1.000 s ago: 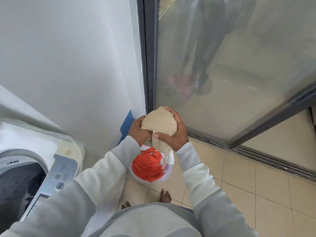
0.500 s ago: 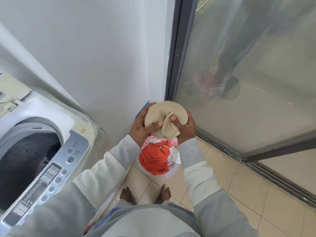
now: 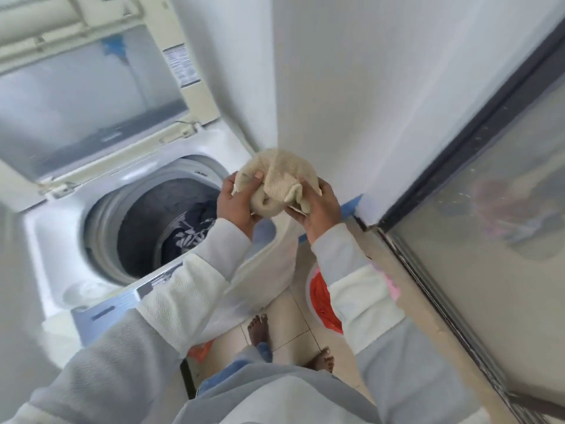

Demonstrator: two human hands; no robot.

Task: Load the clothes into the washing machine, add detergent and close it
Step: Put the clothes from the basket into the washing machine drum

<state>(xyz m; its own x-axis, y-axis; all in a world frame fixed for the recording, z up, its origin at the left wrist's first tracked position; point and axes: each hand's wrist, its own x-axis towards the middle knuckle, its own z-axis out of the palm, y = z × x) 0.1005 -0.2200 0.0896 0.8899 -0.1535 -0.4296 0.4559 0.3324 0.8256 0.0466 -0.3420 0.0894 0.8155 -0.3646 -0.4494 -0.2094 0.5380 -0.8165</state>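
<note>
Beige cloth (image 3: 276, 179) bunched, left hand (image 3: 237, 206) and right hand (image 3: 319, 206) fingers clamped on it.

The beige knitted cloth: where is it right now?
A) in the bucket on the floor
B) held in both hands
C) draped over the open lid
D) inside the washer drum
B: the left hand and right hand both grip the beige knitted cloth, not yet in the drum.
</note>
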